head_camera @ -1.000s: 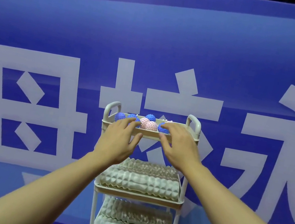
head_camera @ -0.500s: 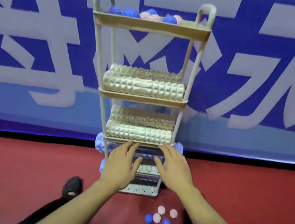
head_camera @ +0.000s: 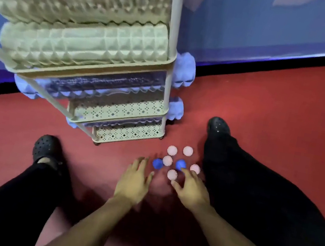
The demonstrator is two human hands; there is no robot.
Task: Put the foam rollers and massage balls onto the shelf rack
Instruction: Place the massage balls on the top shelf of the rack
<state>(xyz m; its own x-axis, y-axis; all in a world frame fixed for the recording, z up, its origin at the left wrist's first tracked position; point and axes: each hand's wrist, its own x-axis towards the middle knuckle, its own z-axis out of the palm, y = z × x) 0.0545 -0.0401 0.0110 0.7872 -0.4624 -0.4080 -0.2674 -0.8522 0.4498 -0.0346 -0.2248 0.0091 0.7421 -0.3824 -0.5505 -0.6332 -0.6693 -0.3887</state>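
Several spiky massage balls lie in a cluster on the red floor: pink ones [head_camera: 172,150] and two blue ones [head_camera: 158,163]. My left hand [head_camera: 133,180] hovers just left of the cluster, fingers spread, holding nothing. My right hand [head_camera: 191,187] is at the cluster's near side, fingers apart, fingertips close to a pink ball [head_camera: 172,174] and a blue ball [head_camera: 180,164]. The cream shelf rack [head_camera: 173,38] stands behind the balls. Cream foam rollers [head_camera: 84,44] fill an upper tier and blue rollers [head_camera: 183,70] lie on the lower tiers, their ends sticking out.
My legs in black trousers and black clogs [head_camera: 47,150] [head_camera: 218,126] flank the balls on the red floor [head_camera: 269,102]. A blue banner wall [head_camera: 262,21] runs behind the rack.
My view dropped from the rack's top tier to the floor. Both hands came down from the rack to the loose balls on the floor.
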